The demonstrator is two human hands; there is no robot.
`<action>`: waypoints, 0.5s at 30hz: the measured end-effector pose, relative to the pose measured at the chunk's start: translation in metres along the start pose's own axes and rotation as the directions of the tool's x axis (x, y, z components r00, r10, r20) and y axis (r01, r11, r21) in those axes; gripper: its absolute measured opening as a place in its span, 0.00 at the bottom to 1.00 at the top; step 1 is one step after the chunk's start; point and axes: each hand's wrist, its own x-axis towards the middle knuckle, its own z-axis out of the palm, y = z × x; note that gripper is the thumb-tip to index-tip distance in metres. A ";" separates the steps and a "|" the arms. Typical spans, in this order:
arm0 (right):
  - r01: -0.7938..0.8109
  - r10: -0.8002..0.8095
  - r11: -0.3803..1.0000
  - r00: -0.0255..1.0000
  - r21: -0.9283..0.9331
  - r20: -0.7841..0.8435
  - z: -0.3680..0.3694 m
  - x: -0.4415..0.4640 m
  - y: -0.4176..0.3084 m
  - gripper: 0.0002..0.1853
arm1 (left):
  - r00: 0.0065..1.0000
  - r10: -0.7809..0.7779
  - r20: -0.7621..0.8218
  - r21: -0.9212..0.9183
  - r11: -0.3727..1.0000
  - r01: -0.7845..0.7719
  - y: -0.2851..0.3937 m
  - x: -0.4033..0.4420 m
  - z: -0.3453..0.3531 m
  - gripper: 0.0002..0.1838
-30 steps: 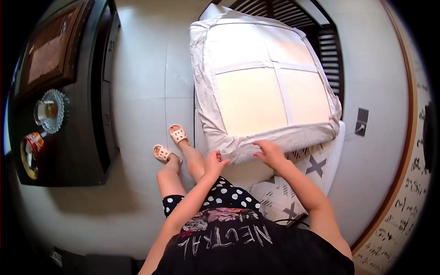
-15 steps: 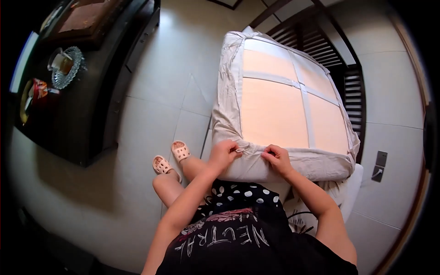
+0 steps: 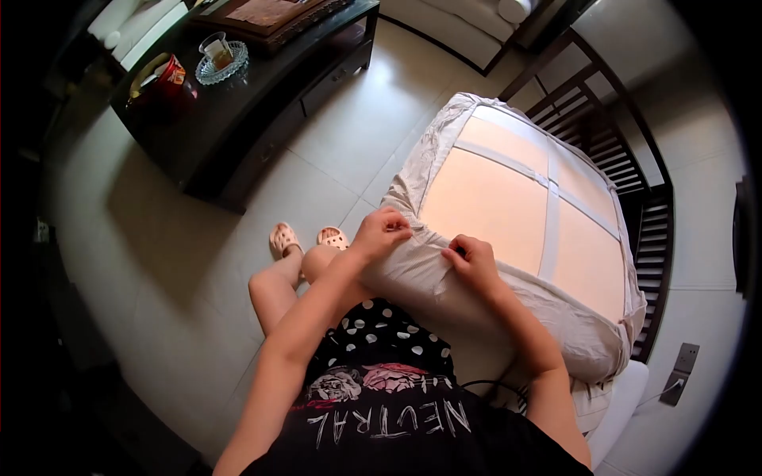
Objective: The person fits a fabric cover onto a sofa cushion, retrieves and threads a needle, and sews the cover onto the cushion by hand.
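Observation:
A large cushion [image 3: 492, 198] lies with its peach underside up, crossed by pale straps [image 3: 550, 184] that meet near its middle. Its wrinkled, light grey fabric cover [image 3: 413, 266] wraps the sides and folds over the rim. At the near left corner, my left hand [image 3: 382, 236] has thumb and fingers pinched on the cover's gathered edge. A short way to the right, my right hand [image 3: 475, 263] pinches the same edge along the near side. What lies between the fingertips is mostly hidden.
Behind the cushion stands a dark slatted wooden bench [image 3: 591, 119]. A dark low table [image 3: 262, 119] at the upper left carries a glass dish [image 3: 222, 70] with a cup and a red container [image 3: 164, 83]. A wall socket [image 3: 679, 373] with a plug is at the right.
The view has swung, so the cushion appears rotated and more of the table shows. Both hands stay at the cover's edge; the thin cord loop seen by my left fingers no longer shows clearly.

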 end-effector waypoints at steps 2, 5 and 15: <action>0.030 -0.030 0.999 1.000 0.012 -0.011 0.002 0.004 0.004 0.09 | 0.993 0.012 0.117 -0.076 0.997 -0.003 0.016 -0.001 -0.014 0.06; 0.021 -0.021 1.000 0.999 -0.002 0.028 0.006 0.008 0.006 0.08 | 0.975 0.018 0.222 0.124 0.991 -0.047 0.032 0.003 -0.025 0.06; 0.138 -0.124 0.960 0.990 -0.243 0.072 0.029 0.035 0.001 0.06 | 0.960 -0.214 -0.180 0.165 0.956 0.243 0.014 -0.012 0.006 0.15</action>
